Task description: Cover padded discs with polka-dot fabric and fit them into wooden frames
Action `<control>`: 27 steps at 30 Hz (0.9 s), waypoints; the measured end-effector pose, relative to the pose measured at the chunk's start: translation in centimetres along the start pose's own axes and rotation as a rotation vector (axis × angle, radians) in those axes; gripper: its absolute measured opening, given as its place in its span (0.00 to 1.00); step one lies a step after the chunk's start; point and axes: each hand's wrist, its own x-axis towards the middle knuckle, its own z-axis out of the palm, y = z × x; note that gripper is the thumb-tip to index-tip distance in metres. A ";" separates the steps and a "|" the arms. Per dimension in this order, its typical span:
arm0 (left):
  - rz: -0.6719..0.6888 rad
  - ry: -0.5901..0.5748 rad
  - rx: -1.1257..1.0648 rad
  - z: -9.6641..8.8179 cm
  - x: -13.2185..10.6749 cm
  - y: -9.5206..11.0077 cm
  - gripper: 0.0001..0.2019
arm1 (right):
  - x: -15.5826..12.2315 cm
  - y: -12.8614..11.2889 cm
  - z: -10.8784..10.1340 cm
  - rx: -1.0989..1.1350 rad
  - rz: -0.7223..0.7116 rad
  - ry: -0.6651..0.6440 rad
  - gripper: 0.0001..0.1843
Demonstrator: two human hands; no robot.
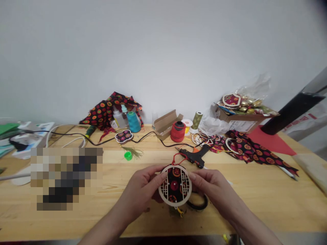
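Both hands (146, 183) (212, 183) in narrow grip on round ornament (175, 190)

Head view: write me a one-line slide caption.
Left hand and right hand hold a round latticed ornament over a wooden table, with a black glue gun lying just beyond.

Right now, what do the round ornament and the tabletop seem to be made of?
Round ornament: probably matte wood or board, given its pale, flat lattice, over what looks like printed fabric. Tabletop: apparently wood, smooth with a slight sheen, showing grain lines.
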 end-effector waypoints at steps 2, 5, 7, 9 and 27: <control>0.000 0.021 -0.004 0.0 0.0 0.0 0.23 | -0.1 0.4 -0.1 -0.014 0.019 0.002 0.19; 0.002 0.032 -0.015 0.0 0.1 0.1 0.23 | 0.0 0.7 0.0 -0.051 0.031 0.065 0.19; 0.003 0.031 -0.018 0.1 0.0 0.2 0.22 | 0.1 0.8 0.1 -0.047 0.048 0.108 0.19; 0.006 0.031 -0.014 0.1 0.0 0.2 0.22 | 0.2 0.8 0.2 -0.021 0.064 0.132 0.19; -0.022 0.024 -0.060 0.3 0.1 0.0 0.22 | 0.5 1.0 0.4 0.051 0.082 0.216 0.18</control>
